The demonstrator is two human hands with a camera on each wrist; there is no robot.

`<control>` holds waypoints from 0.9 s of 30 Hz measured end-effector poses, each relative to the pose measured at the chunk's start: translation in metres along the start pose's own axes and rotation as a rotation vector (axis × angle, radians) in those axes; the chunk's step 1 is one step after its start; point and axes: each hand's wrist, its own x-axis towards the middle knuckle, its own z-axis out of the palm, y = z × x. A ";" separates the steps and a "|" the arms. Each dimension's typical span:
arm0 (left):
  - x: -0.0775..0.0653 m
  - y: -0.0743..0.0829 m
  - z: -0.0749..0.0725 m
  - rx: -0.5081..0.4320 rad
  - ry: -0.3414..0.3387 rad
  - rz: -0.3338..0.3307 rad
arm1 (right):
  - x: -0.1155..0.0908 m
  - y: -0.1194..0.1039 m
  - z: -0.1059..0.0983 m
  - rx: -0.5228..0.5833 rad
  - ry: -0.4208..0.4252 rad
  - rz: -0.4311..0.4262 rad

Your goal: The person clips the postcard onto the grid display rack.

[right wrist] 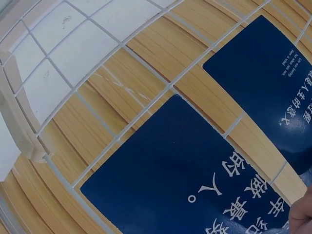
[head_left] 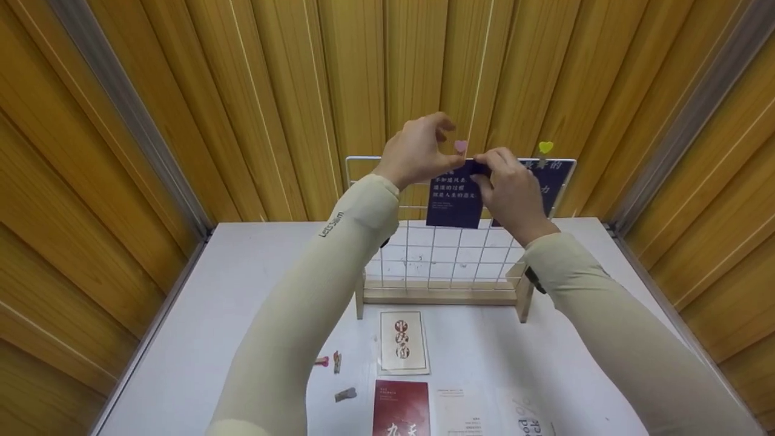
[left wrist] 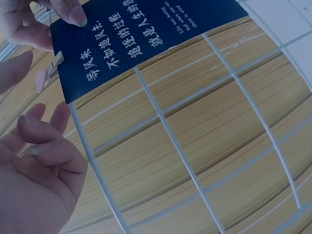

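Note:
A wire grid rack (head_left: 433, 245) carries a dark blue card (head_left: 454, 209) with white writing at its top edge. A wooden clip with a pink heart (head_left: 461, 146) sits on that edge. My left hand (head_left: 421, 151) is beside this clip, fingers bent and thumb apart from it. In the left wrist view a gap shows between the left fingers (left wrist: 36, 126) and the clip (left wrist: 54, 66). My right hand (head_left: 514, 191) pinches the card's upper right corner. A second blue card (right wrist: 165, 165) hangs to the right, under a yellow heart clip (head_left: 546, 147).
On the white table (head_left: 254, 266) in front of the rack's wooden base (head_left: 442, 297) lie a cream card (head_left: 402, 342), a red card (head_left: 401, 406) and pale cards (head_left: 460, 412). Several small clips (head_left: 345, 395) are to their left. Wood-patterned panels (head_left: 339, 91) stand behind.

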 end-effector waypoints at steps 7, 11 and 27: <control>-0.006 -0.006 -0.005 0.013 0.027 -0.023 | 0.005 0.002 -0.002 0.004 -0.010 0.003; -0.011 -0.012 -0.006 0.009 0.034 -0.029 | 0.004 0.004 -0.002 0.004 0.008 -0.004; -0.026 -0.019 -0.006 0.014 0.097 0.012 | 0.002 0.013 -0.009 -0.012 0.013 -0.036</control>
